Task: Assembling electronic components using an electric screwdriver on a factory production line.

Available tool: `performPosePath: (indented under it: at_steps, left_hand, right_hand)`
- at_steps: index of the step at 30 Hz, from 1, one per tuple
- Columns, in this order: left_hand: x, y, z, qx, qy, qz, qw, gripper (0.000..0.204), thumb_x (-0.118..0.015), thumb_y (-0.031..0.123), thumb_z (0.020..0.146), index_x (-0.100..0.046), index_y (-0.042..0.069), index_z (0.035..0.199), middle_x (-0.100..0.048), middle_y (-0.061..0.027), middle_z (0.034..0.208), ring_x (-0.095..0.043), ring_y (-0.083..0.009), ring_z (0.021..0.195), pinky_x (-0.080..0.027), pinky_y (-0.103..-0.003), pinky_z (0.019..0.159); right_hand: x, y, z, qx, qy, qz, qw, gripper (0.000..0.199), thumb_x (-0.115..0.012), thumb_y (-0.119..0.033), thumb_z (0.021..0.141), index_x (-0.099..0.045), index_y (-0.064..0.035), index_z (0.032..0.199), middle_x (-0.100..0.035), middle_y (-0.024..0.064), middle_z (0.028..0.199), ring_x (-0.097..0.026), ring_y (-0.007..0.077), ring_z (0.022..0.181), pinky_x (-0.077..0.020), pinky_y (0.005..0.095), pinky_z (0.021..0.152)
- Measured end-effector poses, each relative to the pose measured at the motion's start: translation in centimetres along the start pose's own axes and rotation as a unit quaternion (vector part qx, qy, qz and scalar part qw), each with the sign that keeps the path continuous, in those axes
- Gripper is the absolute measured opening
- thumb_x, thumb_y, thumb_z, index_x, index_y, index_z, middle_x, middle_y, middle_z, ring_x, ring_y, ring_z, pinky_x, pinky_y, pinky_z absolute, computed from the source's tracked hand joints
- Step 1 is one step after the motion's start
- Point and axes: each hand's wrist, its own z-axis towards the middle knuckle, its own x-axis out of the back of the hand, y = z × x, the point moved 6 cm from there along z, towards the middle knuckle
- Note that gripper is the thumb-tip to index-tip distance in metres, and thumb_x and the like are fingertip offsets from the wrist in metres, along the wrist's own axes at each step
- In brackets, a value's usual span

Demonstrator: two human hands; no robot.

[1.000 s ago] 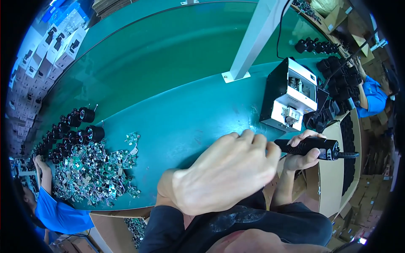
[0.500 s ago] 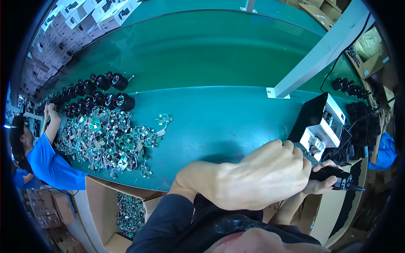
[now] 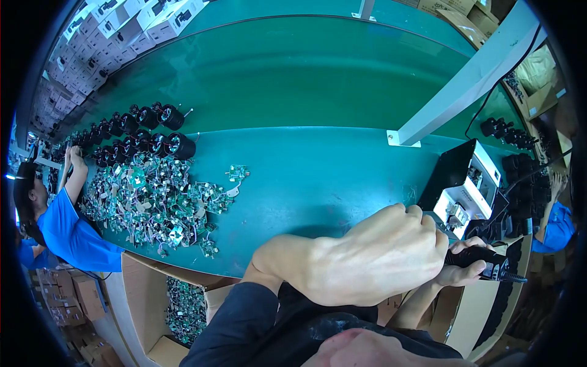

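Observation:
My left hand point(image 3: 379, 260) is closed in a fist, knuckles up, above the front edge of the table. Whatever its fingers hold is hidden beneath the back of the hand. Close against it on the right, my right hand point(image 3: 455, 276) grips a black electric screwdriver point(image 3: 494, 267) with a coiled cord end pointing right. The screwdriver's tip disappears behind my left hand. Just beyond my hands stands a black and white screw feeder point(image 3: 471, 194) with a metal piece at its front. To the left lies a heap of small green circuit boards with wires point(image 3: 143, 199).
Black cylindrical housings point(image 3: 181, 147) stand in rows behind the heap. A grey post point(image 3: 455, 85) rises at the right. A cardboard box point(image 3: 143, 293) below the table edge holds more boards. People in blue work at left point(image 3: 79, 235) and right point(image 3: 557, 226).
My left fist stays at the screwdriver's tip. The right hand and screwdriver have dropped very slightly, and the whole view has shifted a little.

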Motion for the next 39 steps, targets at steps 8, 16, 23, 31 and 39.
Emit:
performPosePath:
  at_steps: [8,16,23,31,39]
  left_hand:
    - [0.0,0.1,0.0,0.004,-0.022,0.006,1.000,0.024,-0.066,0.004,0.073,-0.053,-0.004,0.091,-0.060,-0.0172,0.079,-0.058,-0.0259,0.073,-0.050,-0.033,0.064]
    - [-0.4,-0.3,0.4,0.030,-0.050,0.041,0.997,0.027,-0.064,0.021,0.087,-0.053,0.001,0.099,-0.059,-0.0132,0.091,-0.057,-0.0244,0.073,-0.050,-0.032,0.065]
    - [-0.5,-0.1,0.6,0.042,-0.042,0.048,0.997,0.027,-0.065,0.024,0.087,-0.055,0.004,0.101,-0.058,-0.0100,0.092,-0.058,-0.0239,0.076,-0.049,-0.032,0.066]
    - [0.0,0.0,0.8,0.057,-0.003,0.030,0.998,0.025,-0.068,0.022,0.084,-0.057,0.002,0.097,-0.057,-0.0100,0.081,-0.056,-0.0224,0.073,-0.048,-0.032,0.063]
    - [-0.4,-0.4,1.1,0.040,0.001,0.024,0.999,0.030,-0.069,0.023,0.084,-0.057,0.001,0.100,-0.057,-0.0100,0.082,-0.057,-0.0229,0.073,-0.049,-0.032,0.064]
  right_hand:
    - [-1.4,-1.4,0.0,0.016,0.007,-0.020,1.000,0.055,-0.051,-0.047,0.096,-0.039,-0.0015,0.126,-0.058,0.0105,0.085,-0.053,0.0109,0.050,-0.0456,0.0211,0.045]
    - [-3.3,-1.7,0.1,0.033,-0.032,-0.008,0.999,0.045,-0.050,-0.041,0.098,-0.041,-0.0046,0.123,-0.058,0.0108,0.085,-0.052,0.0100,0.051,-0.0438,0.0213,0.043]
    - [-3.2,-1.6,0.0,0.032,-0.025,0.001,0.999,0.045,-0.053,-0.041,0.097,-0.042,-0.0062,0.122,-0.058,0.0116,0.084,-0.054,0.0110,0.051,-0.0444,0.0217,0.043]
    - [-3.1,-1.6,-0.1,0.023,-0.026,0.010,0.999,0.045,-0.055,-0.042,0.095,-0.042,-0.0074,0.121,-0.058,0.0135,0.084,-0.054,0.0120,0.051,-0.0459,0.0221,0.044]
    - [-3.4,-1.9,-0.1,0.032,-0.029,-0.001,0.999,0.046,-0.056,-0.042,0.095,-0.041,-0.0074,0.121,-0.058,0.0137,0.083,-0.054,0.0120,0.052,-0.0464,0.0224,0.044]
